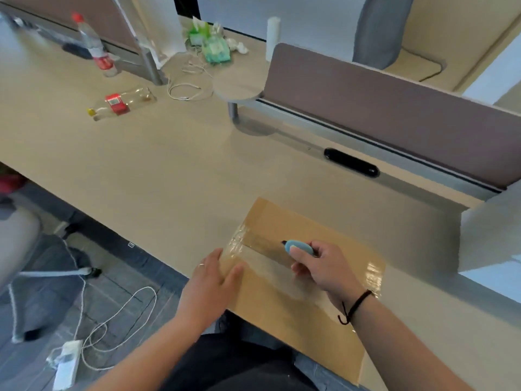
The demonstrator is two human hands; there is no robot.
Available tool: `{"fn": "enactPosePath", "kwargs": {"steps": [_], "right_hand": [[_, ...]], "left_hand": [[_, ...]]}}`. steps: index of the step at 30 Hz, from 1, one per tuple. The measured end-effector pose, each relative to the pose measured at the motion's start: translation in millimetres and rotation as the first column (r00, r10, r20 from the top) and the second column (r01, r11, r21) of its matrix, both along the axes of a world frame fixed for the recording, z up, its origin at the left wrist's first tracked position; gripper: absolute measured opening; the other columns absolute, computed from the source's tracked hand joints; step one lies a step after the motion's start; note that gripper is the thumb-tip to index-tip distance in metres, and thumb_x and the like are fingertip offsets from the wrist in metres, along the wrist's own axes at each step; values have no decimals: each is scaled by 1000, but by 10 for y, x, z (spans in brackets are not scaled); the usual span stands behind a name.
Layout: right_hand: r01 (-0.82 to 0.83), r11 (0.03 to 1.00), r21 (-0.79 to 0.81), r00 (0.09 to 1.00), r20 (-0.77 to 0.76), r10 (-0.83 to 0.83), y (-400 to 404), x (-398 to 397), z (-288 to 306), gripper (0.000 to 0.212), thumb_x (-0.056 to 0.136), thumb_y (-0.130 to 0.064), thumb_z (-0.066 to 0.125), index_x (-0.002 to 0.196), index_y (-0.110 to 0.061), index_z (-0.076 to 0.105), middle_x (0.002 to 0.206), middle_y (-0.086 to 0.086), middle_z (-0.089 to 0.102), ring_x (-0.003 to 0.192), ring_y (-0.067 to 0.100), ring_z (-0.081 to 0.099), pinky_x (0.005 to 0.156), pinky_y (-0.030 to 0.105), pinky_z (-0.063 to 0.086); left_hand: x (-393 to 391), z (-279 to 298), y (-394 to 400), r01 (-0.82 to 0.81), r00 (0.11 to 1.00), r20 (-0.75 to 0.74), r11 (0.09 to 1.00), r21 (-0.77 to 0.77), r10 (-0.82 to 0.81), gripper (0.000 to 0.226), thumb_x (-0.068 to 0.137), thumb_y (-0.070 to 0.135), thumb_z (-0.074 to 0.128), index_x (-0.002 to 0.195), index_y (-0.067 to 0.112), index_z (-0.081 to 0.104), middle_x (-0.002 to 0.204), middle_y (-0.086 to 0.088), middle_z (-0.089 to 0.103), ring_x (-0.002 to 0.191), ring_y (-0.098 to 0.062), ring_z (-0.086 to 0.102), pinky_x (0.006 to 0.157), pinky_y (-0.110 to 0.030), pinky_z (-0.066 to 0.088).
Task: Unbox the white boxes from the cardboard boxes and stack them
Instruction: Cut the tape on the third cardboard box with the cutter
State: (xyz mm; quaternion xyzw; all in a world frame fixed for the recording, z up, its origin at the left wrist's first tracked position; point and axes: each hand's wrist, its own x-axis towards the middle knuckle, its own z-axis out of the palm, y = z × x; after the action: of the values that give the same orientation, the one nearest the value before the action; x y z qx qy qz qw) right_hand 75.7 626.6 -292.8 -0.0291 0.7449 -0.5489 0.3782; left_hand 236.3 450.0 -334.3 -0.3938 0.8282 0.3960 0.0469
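Head view: right hand [321, 270] grips the cutter [299, 247], tip aimed leftward along the cardboard box's [284, 311] taped seam [262, 245], while the flat left hand [214, 280] steadies its near-left edge.

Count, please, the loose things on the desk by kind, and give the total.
Cardboard box: 1
Plastic bottles: 2, one standing, one lying
Blue cutter, held in the right hand: 1
Green tissue packs: 2, blurred
White cable: 1
White cylinder: 1
Total: 8
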Motion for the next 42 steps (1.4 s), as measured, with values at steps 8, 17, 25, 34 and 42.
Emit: {"fn": "enactPosePath", "kwargs": {"steps": [8, 17, 25, 34, 42], "right_hand": [[-376, 910, 172, 906, -136, 400, -943, -201, 63, 11, 93, -17, 68, 103, -18, 71, 82, 2, 67, 63, 12, 61, 66, 29, 56], [-760, 386, 522, 381, -123, 916, -1826, -380, 152, 15, 90, -14, 61, 98, -23, 70, 92, -7, 68, 77, 14, 65, 69, 29, 51], [-820, -46, 570, 60, 165, 984, -2272, -306, 170, 5, 89, -25, 68, 89, -29, 72, 82, -11, 65, 75, 13, 61, 67, 25, 49], [-834, -174, 523, -24, 281, 959, -2464, -196, 117, 6, 90, -27, 71, 94, -24, 73, 79, -7, 63, 66, 10, 55, 63, 23, 48], [-830, -197, 522, -41, 294, 955, -2478, -149, 80, 8, 89, -26, 71, 95, -21, 74, 75, -5, 61, 60, 9, 52, 58, 21, 45]], "left_hand": [[95, -50, 3, -121, 976, -165, 986, 119, 139, 33, 96, 60, 41, 110, 30, 46, 97, 15, 60, 87, -6, 61, 78, -40, 54], [152, -269, 15, -102, 932, -343, 992, 69, 119, 52, 93, 69, 35, 115, 23, 47, 125, 24, 51, 92, -3, 59, 71, -34, 54], [158, -445, 35, -106, 886, -443, 990, 91, 136, 34, 88, 49, 60, 105, 25, 44, 133, 12, 57, 105, -7, 60, 81, -14, 38], [148, -456, 45, -146, 842, -518, 988, 42, 147, 27, 98, 49, 48, 105, 23, 44, 129, 2, 60, 99, -15, 61, 76, -32, 45], [150, -462, 44, -154, 823, -546, 987, 46, 154, 24, 98, 45, 49, 103, 22, 44, 120, 7, 55, 88, -12, 57, 72, -31, 44]]}}
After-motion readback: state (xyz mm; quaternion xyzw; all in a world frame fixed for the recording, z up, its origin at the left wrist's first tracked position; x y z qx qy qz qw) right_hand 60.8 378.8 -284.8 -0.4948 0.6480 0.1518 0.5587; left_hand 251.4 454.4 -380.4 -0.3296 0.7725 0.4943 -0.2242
